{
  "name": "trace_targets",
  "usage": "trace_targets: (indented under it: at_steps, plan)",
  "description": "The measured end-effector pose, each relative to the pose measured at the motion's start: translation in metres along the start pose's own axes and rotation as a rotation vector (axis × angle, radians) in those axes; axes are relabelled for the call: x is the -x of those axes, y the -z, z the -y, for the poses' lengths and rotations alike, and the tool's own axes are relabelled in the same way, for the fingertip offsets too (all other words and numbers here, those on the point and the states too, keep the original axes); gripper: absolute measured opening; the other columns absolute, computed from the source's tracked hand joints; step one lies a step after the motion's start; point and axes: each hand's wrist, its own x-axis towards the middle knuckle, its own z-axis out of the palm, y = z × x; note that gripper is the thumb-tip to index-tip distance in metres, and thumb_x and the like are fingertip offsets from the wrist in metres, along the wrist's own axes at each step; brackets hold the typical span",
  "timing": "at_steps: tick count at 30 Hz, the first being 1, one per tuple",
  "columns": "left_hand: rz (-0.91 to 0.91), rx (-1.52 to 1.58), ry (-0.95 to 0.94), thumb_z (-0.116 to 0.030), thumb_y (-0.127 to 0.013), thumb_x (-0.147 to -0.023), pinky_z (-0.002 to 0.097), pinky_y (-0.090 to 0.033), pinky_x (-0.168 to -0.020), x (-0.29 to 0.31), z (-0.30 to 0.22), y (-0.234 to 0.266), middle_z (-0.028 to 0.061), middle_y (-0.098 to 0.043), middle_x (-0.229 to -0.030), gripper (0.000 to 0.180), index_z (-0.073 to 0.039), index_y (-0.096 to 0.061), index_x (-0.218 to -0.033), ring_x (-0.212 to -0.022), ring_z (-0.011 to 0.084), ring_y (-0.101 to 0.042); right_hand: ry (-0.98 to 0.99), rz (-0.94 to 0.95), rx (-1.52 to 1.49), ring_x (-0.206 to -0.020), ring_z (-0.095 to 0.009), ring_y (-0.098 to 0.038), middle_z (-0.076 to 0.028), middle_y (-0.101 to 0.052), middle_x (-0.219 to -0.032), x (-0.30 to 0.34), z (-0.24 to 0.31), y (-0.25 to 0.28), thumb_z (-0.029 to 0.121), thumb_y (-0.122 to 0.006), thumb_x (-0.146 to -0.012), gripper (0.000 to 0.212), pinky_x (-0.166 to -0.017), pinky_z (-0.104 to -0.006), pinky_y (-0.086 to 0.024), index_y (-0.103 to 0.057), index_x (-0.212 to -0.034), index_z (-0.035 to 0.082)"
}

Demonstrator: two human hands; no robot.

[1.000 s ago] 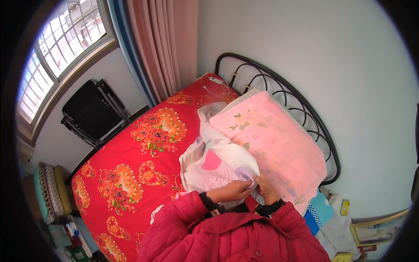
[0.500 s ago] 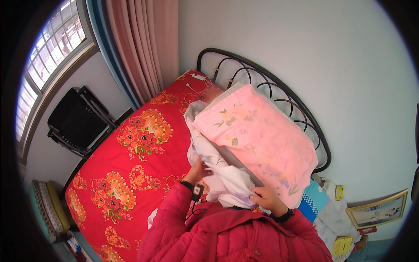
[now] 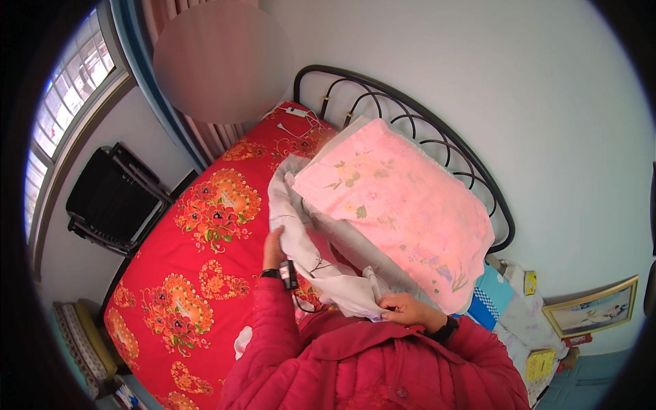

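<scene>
Across the bed, which fills the left and middle of the view, lies a red cover with orange and gold flower patterns. At the head of the bed stands a black metal headboard of curved bars against the pale wall. Left of the bed a black folded chair leans under the window, and pink curtains hang at the bed's far corner.

Over the head end of the bed a large pink pillow with a faint flower print is held up, tilted, with its far edge close to the headboard. A white pillowcase is bunched around the pillow's near end, its open mouth gathered toward the person and draping down over the bed's near edge.

Both hands are at that gathered cloth, nearer to the person than the pillow. The left hand, with a dark watch at the wrist, is raised along the left side of the pillowcase, fingers pressed flat against the fabric; whether they pinch it cannot be told. The right hand is closed on a fold of the pillowcase just below the pillow's lower corner. Red padded sleeves run from both hands to the lower edge.

Right of the bed, a framed picture leans low against the wall, beside a heap of small boxes and bags.
</scene>
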Motion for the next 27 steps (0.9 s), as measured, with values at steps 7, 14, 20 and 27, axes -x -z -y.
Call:
trace_targets:
  at_steps: [7, 14, 20, 27]
  plan:
    - [0.157, -0.051, -0.444, -0.015, -0.043, -0.074, 0.0287, -0.044, -0.068, 0.099, -0.094, -0.057, 0.0109, -0.052, -0.089, 0.031, 0.002, -0.041, -0.100, -0.077, 0.0190, -0.053, 0.082, 0.061, 0.005, -0.088, -0.022, -0.044, -0.016, -0.041, -0.104, -0.012, -0.026, 0.000, 0.017, -0.050, -0.067, 0.016, -0.071, -0.0278, -0.036, -0.046, -0.071, 0.002]
    - [0.188, -0.137, -0.517, -0.014, -0.043, -0.075, 0.0257, -0.044, -0.065, 0.149, -0.092, -0.098, 0.0081, -0.052, -0.087, 0.027, 0.001, -0.042, -0.098, -0.075, 0.0163, -0.053, 0.056, 0.034, -0.271, -0.087, -0.018, -0.045, -0.013, -0.044, -0.102, -0.072, -0.040, -0.015, 0.022, -0.057, -0.067, 0.059, -0.071, -0.0273, -0.038, -0.028, -0.115, 0.002]
    - [0.187, -0.206, -0.547, -0.012, -0.044, -0.075, 0.0248, -0.043, -0.065, 0.166, -0.090, -0.099, 0.0080, -0.051, -0.086, 0.023, 0.000, -0.043, -0.095, -0.076, 0.0154, -0.052, -0.113, 0.185, -0.259, -0.075, -0.020, -0.050, -0.012, -0.052, -0.083, -0.113, -0.044, -0.043, 0.020, -0.058, -0.064, 0.059, -0.063, -0.0298, -0.039, -0.032, -0.112, 0.000]
    - [0.033, -0.326, -0.679, -0.012, -0.047, -0.077, 0.0188, -0.040, -0.046, 0.146, -0.101, -0.056, 0.0044, -0.054, -0.071, 0.016, -0.001, -0.048, -0.087, -0.054, 0.0091, -0.050, -0.050, 0.170, 0.099, -0.069, -0.024, -0.052, -0.015, -0.053, -0.077, -0.089, -0.042, -0.007, 0.018, -0.048, -0.067, 0.025, -0.059, -0.0291, -0.040, -0.052, -0.088, 0.004]
